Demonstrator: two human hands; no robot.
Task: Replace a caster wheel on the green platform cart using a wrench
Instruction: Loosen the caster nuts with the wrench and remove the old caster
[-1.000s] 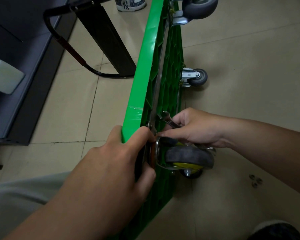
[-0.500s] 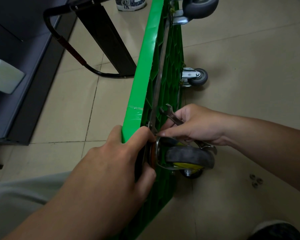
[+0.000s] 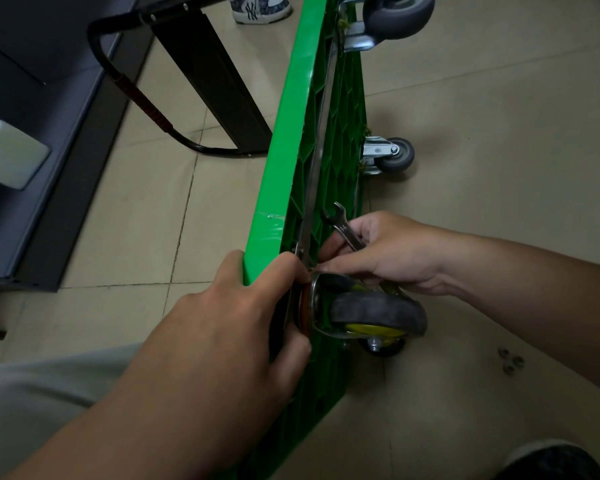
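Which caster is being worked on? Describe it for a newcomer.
Find the green cart tipped on its edge on the tiled floor. Of the wheels on its underside, take the nearest wheel, just below the right hand holding the wrench. Unlike the two grey wheels farther off, it has a yellow hub.

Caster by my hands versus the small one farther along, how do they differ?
The near caster has a dark tyre and yellow hub; the far caster's wheel is grey. The right hand holds a wrench at the near caster; the far caster is untouched. Both stick out sideways from the cart.
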